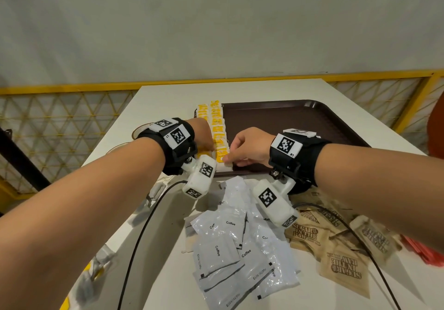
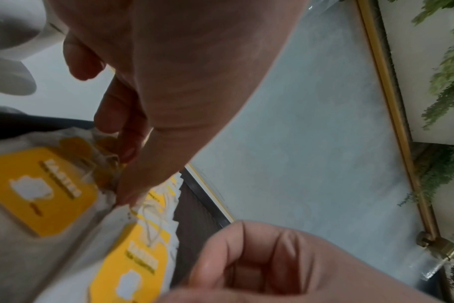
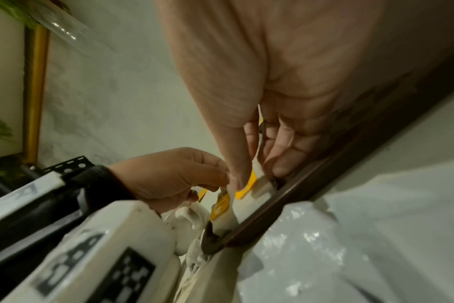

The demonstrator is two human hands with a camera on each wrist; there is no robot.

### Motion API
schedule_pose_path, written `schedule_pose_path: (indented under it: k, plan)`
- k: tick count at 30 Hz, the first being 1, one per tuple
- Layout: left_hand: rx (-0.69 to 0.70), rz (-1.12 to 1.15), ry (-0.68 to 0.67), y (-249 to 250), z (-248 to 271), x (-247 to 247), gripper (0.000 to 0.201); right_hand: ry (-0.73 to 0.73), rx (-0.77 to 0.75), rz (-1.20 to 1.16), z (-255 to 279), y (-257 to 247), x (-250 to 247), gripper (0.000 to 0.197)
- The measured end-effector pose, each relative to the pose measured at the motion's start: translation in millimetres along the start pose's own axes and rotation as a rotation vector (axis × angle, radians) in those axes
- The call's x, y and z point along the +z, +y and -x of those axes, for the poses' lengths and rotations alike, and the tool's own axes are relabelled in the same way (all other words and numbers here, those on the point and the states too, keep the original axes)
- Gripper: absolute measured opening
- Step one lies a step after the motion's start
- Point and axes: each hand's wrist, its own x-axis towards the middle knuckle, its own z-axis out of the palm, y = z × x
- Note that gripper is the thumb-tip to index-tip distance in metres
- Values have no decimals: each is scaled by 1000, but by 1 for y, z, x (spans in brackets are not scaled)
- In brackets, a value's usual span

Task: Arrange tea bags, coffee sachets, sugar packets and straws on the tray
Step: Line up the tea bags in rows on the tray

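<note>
**Lining up tea bags at the tray's near-left corner**

Both hands were down at the near-left corner of the brown tray (image 1: 312,122), working on the yellow-and-white tea bags (image 1: 217,127). Those sat in two overlapping rows running along the tray's left edge. The left hand (image 1: 204,136) had its thumb and fingers curled in, pinching the nearest tea bag (image 2: 39,190) of the left row. The right hand (image 1: 247,147) had thumb and fingers closed on the white edge of the nearest bag in the right row, right at the tray rim.

Everything else was off the tray, on the white table (image 1: 168,98): a loose pile of silvery coffee sachets (image 1: 230,249) in front of the tray, brown sugar packets (image 1: 336,249) to their right, and something red (image 1: 430,252) at the far right edge, too cut off to identify.
</note>
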Motion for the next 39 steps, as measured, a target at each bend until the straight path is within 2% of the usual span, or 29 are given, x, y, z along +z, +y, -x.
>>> schedule_pose_path:
  k: [5,8,11,13,14,17,18,21,24,35,39]
  plan:
    - [17,-3,7,-1,8,-4,40,-3,-60,154,-2,2,4,23]
    - [36,84,60,-2,16,-8,38,23,-56,196,-2,3,7,23]
    - [39,308,149,-8,22,-9,22,19,-21,142,-2,3,7,22]
    - [12,532,193,-12,26,-7,14,48,-1,3,-4,1,5,21]
    - [-17,647,204,-13,28,-4,17,75,8,-73,-4,-1,4,20]
    - [-108,871,197,-12,34,5,42,175,-9,-162,-8,-5,5,8]
    - [-125,898,174,-10,36,7,48,187,-15,-140,-9,-6,7,14]
    - [-129,882,103,-3,36,11,44,155,-14,-8,-14,-7,15,32]
    - [-139,813,113,3,35,12,46,167,-4,54,-18,-10,20,34]
    - [-126,810,148,0,26,18,47,172,-26,84,-36,-10,17,37]
    - [-123,820,130,-1,23,19,31,169,-26,102,-37,-7,17,36]
